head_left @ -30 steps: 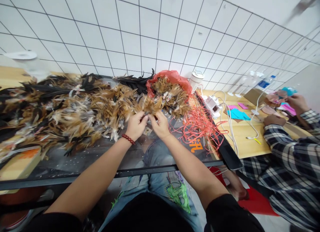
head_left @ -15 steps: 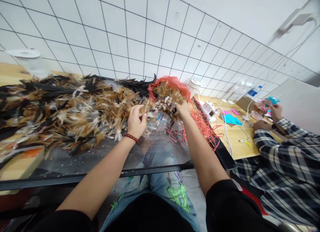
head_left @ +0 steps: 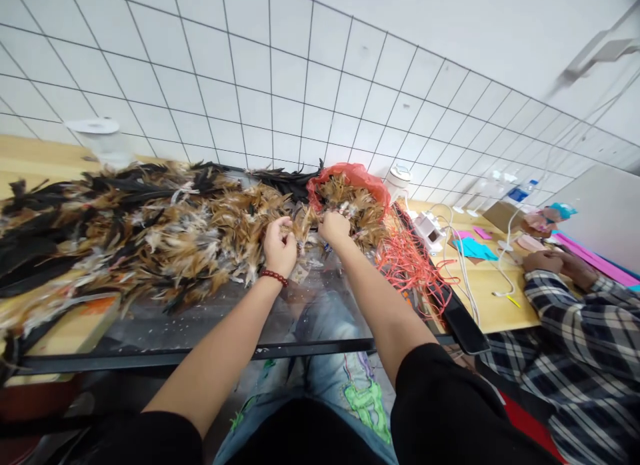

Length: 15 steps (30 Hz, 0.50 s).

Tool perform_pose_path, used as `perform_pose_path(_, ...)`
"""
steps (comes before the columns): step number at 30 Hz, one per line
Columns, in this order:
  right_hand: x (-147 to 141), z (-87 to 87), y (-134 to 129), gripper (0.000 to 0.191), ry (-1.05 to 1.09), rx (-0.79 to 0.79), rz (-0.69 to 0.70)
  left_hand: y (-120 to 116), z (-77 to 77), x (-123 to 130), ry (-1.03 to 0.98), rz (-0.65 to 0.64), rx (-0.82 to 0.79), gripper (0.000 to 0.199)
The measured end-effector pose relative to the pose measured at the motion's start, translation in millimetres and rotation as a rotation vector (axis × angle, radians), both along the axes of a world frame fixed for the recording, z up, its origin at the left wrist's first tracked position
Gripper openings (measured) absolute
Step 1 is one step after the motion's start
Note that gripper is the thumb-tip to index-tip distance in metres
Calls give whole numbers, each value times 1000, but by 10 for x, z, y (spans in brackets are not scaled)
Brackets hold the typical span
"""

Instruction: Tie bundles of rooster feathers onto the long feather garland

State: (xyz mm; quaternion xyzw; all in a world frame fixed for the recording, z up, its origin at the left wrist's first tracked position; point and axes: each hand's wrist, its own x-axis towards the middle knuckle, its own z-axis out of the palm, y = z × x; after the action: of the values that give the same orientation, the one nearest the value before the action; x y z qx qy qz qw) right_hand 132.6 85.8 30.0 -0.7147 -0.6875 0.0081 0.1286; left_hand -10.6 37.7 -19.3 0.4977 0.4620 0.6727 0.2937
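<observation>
A: Largest first?
B: Feather pile [head_left: 175,231], brown and black, across the dark tabletop [head_left: 210,325]. Then tangled orange cord [head_left: 407,258], right of the red bag [head_left: 357,177]; brown feathers in the bag's mouth.
A: Hands?
B: Left hand [head_left: 281,248]: half-curled at the pile's right edge, beside a small tuft [head_left: 303,223]; hold unclear. Right hand [head_left: 334,229]: fingers bent in at bag-front feathers; grip hidden.
A: Smallest?
B: Beaded bracelet [head_left: 275,276], left wrist.
</observation>
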Motion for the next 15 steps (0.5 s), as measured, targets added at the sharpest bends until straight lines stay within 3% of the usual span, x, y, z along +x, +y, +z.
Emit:
perform_pose_path(3,-26,1,80,31,-25,-36,2,-23,-3,14,48,-26,0,35)
perform_pose_path(6,-34,-12,21,27,80,85,38,-44,-3,48,40,-76,-17,28)
perform_pose_path(10,-73,-164,-219,18,603,259,179,-37,-11,92,-27,-137,-48,22)
perform_pose_path(13,-135,-350,-431,15,1094,177,254,-21,-25,100,-61,-192,-96,17)
perform_pose_path(15,-172,-445,-542,17,1300,103,247,-21,-26,96,-84,-239,-137,18)
